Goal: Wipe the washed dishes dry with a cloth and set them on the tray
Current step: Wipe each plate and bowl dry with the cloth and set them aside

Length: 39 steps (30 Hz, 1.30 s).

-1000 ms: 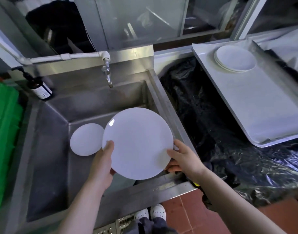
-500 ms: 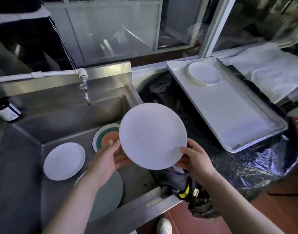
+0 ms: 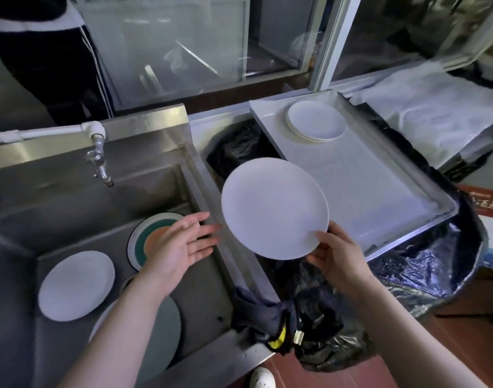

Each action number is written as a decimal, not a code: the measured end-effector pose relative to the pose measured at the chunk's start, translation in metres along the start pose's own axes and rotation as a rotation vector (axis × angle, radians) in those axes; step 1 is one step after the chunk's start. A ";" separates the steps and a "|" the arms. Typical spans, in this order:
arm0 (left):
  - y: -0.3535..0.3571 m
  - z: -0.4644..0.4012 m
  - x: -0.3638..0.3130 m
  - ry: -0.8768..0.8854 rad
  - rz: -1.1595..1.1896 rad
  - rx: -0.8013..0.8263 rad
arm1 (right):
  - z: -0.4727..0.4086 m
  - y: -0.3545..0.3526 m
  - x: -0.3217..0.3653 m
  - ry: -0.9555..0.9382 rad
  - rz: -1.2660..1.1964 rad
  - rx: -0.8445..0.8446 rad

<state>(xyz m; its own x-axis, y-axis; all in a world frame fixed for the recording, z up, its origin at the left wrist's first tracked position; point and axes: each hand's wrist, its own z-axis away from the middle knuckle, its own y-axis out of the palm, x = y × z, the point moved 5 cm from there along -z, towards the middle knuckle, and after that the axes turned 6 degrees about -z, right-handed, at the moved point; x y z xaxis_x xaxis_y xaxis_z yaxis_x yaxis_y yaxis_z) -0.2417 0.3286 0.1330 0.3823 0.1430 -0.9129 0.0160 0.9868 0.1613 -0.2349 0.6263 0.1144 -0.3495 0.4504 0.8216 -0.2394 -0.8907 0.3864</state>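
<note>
Between sink and tray, head view: my right hand pinches the white plate at its near rim, plate tilted up and away from that grip. My left hand hangs released, fingers straight, just beside the plate's left edge, not touching. Tray lies up and right of the plate, so I judge the right hand nearer; dark cloth sits on the sink edge below.

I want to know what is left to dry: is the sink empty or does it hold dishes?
Not empty. The sink holds a small white plate, a plate with teal and orange rings and a grey plate.
</note>
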 end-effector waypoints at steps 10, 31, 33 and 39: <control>0.004 -0.023 -0.032 0.068 -0.021 0.062 | -0.009 -0.002 -0.005 -0.074 -0.106 -0.062; 0.153 -0.158 -0.042 0.124 -0.676 -0.323 | -0.252 -0.126 0.162 -0.017 -0.128 -0.133; 0.162 -0.169 -0.047 0.139 -0.847 -0.313 | -0.276 -0.122 0.170 -0.018 -0.154 -0.133; 0.186 -0.193 -0.056 0.166 -1.154 -0.226 | -0.329 -0.104 0.183 0.001 -0.245 -0.157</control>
<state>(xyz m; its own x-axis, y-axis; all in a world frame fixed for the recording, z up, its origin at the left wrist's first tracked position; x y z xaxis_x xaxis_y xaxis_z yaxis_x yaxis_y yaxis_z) -0.4387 0.5187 0.1414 0.1243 -0.8481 -0.5151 0.1026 0.5273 -0.8435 -0.5718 0.8218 0.0865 -0.2646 0.6513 0.7112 -0.4539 -0.7348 0.5041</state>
